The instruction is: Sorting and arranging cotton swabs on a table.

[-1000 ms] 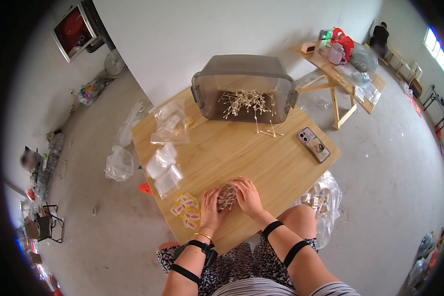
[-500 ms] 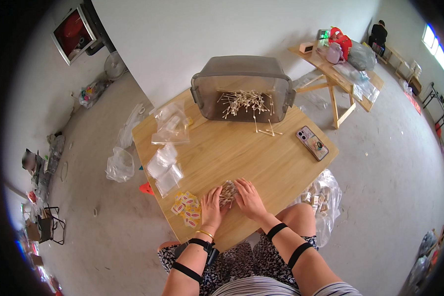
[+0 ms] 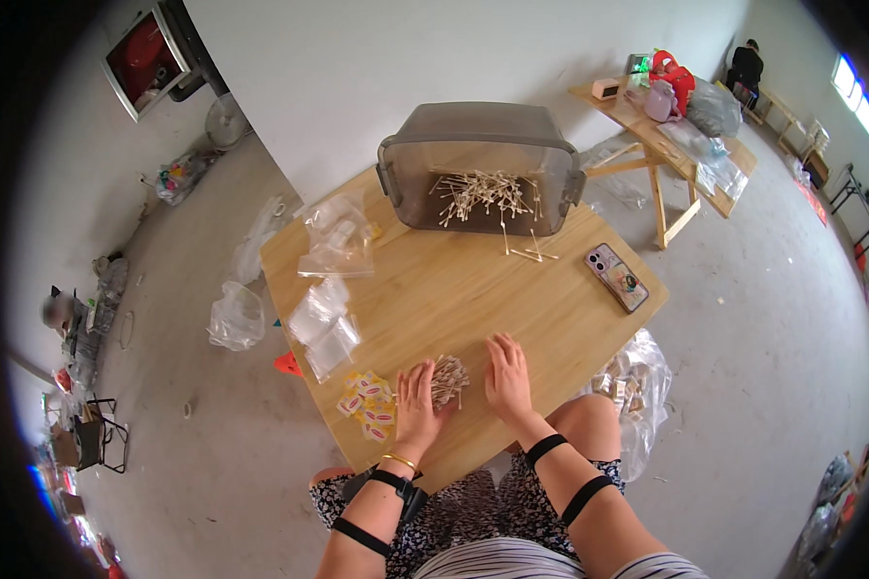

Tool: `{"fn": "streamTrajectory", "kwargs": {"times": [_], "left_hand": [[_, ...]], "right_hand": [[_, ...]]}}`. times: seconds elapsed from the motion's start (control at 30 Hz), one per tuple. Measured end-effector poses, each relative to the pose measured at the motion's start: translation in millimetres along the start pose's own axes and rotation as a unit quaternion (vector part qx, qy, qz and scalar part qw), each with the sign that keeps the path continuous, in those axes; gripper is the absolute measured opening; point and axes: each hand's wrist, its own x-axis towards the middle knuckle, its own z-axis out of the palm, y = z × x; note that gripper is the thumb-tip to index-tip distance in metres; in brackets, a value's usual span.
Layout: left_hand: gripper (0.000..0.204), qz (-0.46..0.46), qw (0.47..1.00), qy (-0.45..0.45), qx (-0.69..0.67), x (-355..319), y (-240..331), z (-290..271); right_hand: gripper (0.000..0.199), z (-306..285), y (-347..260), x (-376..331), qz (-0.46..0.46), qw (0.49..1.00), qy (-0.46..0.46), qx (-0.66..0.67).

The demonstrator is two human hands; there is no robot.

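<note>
Close to my body stands a bundle of cotton swabs (image 3: pixel 449 380), its many white tips facing up. My left hand (image 3: pixel 416 398) curls along the left side of the bundle, with the thumb at its near side. Apart from the bundle, my right hand (image 3: pixel 508 378) hovers over or rests on the tabletop, fingers stretched out and holding nothing. Left of my left hand lie several small yellow-and-white printed labels (image 3: pixel 367 394).
A grey translucent bin (image 3: pixel 478 125) lies on its side at the back of the wooden table (image 3: pixel 434 289), with loose swabs (image 3: pixel 488 193) inside and a few spilled out. Clear plastic bags (image 3: pixel 333 333) lie at left, a phone (image 3: pixel 617 278) at right. A person (image 3: pixel 745 68) sits far off.
My right hand has let go of the swab bundle and moved right, away from it. The left hand stays against the bundle.
</note>
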Motion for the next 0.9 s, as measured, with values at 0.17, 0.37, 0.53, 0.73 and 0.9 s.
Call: {"fn": "streamTrajectory", "kwargs": {"times": [0.17, 0.37, 0.53, 0.73, 0.9], "left_hand": [[0.097, -0.022, 0.999, -0.027, 0.030, -9.6, -4.7, -32.5], [0.084, -0.049, 0.996, -0.034, 0.073, -21.8, -19.0, -53.3], [0.067, -0.072, 0.994, -0.027, 0.081, -19.3, -10.9, -43.1], [0.061, -0.162, 0.986, -0.020, 0.021, -23.9, -9.7, -19.2], [0.082, -0.088, 0.996, 0.024, 0.019, -18.7, 36.3, -17.8]], "right_hand": [[0.040, -2.3, 4.3, -5.9, -0.026, 0.997, -0.006, -0.073], [0.043, -5.2, 4.8, -6.6, -0.017, 0.994, -0.018, -0.103], [0.045, -5.2, 4.2, -6.8, -0.016, 0.993, -0.024, -0.118], [0.049, -3.0, -3.1, -5.7, -0.019, 0.992, -0.026, -0.123], [0.047, -7.1, 5.5, -7.0, -0.015, 0.991, -0.019, -0.132]]}}
